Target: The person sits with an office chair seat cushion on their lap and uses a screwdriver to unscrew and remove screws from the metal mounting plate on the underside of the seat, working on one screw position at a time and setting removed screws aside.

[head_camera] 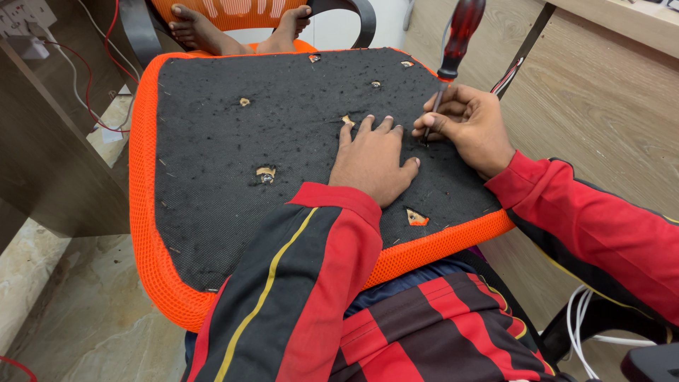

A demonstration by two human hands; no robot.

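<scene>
A person in a red-and-black striped jersey works on the underside of an orange chair seat (pixel 152 233) resting across the lap, its black fabric lining (pixel 283 134) facing up. The left hand (pixel 373 159) lies flat on the lining near the seat's middle, fingers spread and pressing down, holding nothing. Just beside it, toward the seat's right edge, the right hand (pixel 470 124) has its grip pinched around the metal shaft of a screwdriver (pixel 453 49); the dark red handle rises above the hand and leans past the seat's far right corner, while the tip meets the lining just beyond the left hand's fingertips. Several small torn holes (pixel 266 172) dot the lining, showing wood beneath, one with a metal fitting left of the flat hand, and a triangular tear (pixel 416 218) sits near the seat's front edge below the left hand. At the seat's far edge a pair of bare feet (pixel 212 28) rest against it, in front of an orange mesh chair back (pixel 233 10). White cables (pixel 580 318) hang to the right of the seat.
</scene>
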